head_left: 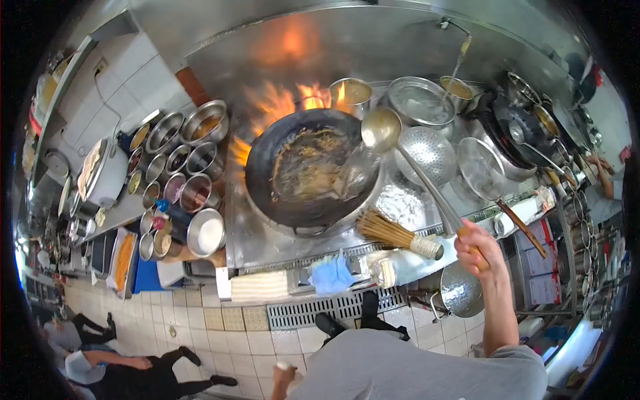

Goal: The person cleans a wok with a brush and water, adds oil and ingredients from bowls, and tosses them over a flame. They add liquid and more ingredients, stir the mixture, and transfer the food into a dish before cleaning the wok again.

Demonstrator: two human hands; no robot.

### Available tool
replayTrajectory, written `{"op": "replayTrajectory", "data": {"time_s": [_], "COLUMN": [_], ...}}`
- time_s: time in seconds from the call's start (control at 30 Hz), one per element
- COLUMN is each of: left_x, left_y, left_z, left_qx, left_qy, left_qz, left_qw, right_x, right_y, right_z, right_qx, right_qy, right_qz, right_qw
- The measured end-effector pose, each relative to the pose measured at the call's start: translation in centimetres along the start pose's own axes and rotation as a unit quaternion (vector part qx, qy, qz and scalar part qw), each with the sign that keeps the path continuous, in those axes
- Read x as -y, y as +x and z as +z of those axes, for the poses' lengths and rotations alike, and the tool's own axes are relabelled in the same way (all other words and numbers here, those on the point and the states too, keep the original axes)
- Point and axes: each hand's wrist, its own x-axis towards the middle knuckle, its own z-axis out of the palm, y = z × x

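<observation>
My right hand point(480, 248) is wrapped round the wooden grip of a long-handled ladle point(427, 175). The ladle's bowl tips over the right rim of a black wok point(267, 170), and clear liquid streams from it into the wok. Brown residue and liquid cover the wok's inside, while flames point(270, 107) rise behind and left of it. Low at the frame's bottom, my left hand point(285, 379) is closed near my body, with a bit of something white showing at its top; what it is I cannot make out. A bamboo wok brush point(390, 230) lies by the wok's front right.
A perforated strainer point(427, 157), a mesh skimmer point(481, 167) and a water pot point(421, 100) stand right of the wok. Several seasoning bowls point(203, 120) crowd the left. A blue cloth point(331, 273) lies on the front edge. Other people point(127, 363) are at lower left and far right.
</observation>
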Motion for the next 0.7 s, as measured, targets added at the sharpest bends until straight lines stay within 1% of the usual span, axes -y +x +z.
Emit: {"op": "replayTrajectory", "data": {"time_s": [0.03, 0.07, 0.13, 0.17, 0.2, 0.27, 0.3, 0.33, 0.37, 0.4, 0.43, 0.5, 0.57, 0.6, 0.63, 0.67, 0.7], "left_x": [-0.1, 0.1, -0.5, -0.7, -1.0, -1.3, -1.5, -1.7, -1.9, -1.9, -1.9, -1.9, -1.6, -1.4, -1.0, -0.4, 0.3], "left_y": [-0.5, -1.0, -2.0, -2.5, -2.7, -3.3, -3.5, -3.8, -3.9, -4.2, -4.5, -4.6, -4.7, -4.7, -4.6, -4.1, -3.5], "left_z": [0.3, 0.6, 0.8, 0.9, 1.0, 1.1, 1.3, 1.4, 1.5, 1.6, 1.7, 1.8, 1.7, 1.7, 1.6, 1.4, 0.9], "left_qx": [0.015, 0.020, 0.020, 0.022, 0.018, 0.013, 0.009, 0.005, 0.000, -0.003, -0.007, -0.016, -0.031, -0.039, -0.053, -0.079, -0.121], "left_qy": [0.015, 0.016, 0.004, -0.004, -0.011, -0.025, -0.033, -0.040, -0.045, -0.050, -0.051, -0.054, -0.053, -0.051, -0.046, -0.033, -0.007], "left_qz": [-0.047, -0.053, -0.055, -0.063, -0.066, -0.070, -0.071, -0.072, -0.070, -0.072, -0.070, -0.063, -0.048, -0.038, -0.017, 0.021, 0.079], "left_qw": [0.999, 0.998, 0.998, 0.998, 0.998, 0.997, 0.997, 0.997, 0.997, 0.996, 0.996, 0.996, 0.997, 0.997, 0.997, 0.996, 0.989], "right_x": [0.2, 0.5, 2.0, 2.5, 3.2, 5.3, 6.3, 7.0, 7.7, 6.9, 5.7, 4.1, 3.0, 2.6, 1.9, 1.1, 0.3], "right_y": [1.8, 4.3, 10.3, 14.9, 19.0, 23.2, 24.7, 26.0, 26.4, 26.7, 26.0, 23.0, 19.5, 17.9, 16.7, 15.5, 14.1], "right_z": [-0.4, -0.8, -1.7, -3.4, -4.5, -4.0, -4.4, -5.7, -5.8, -5.9, -5.7, -4.4, -2.6, -1.9, -1.6, -1.4, -1.2], "right_qx": [-0.024, -0.051, -0.089, -0.148, -0.203, -0.193, -0.187, -0.042, 0.108, 0.174, 0.173, 0.230, 0.212, 0.231, 0.249, 0.296, 0.291], "right_qy": [-0.044, -0.088, -0.235, -0.316, -0.394, -0.307, -0.310, 0.009, 0.326, 0.364, 0.365, 0.396, 0.394, 0.408, 0.422, 0.435, 0.438], "right_qz": [-0.053, -0.106, -0.188, -0.226, -0.260, -0.211, -0.216, -0.142, -0.046, -0.073, -0.070, -0.080, -0.091, -0.074, -0.055, -0.038, -0.030], "right_qw": [0.997, 0.989, 0.949, 0.909, 0.858, 0.907, 0.907, 0.989, 0.938, 0.912, 0.912, 0.885, 0.890, 0.880, 0.870, 0.850, 0.850]}}
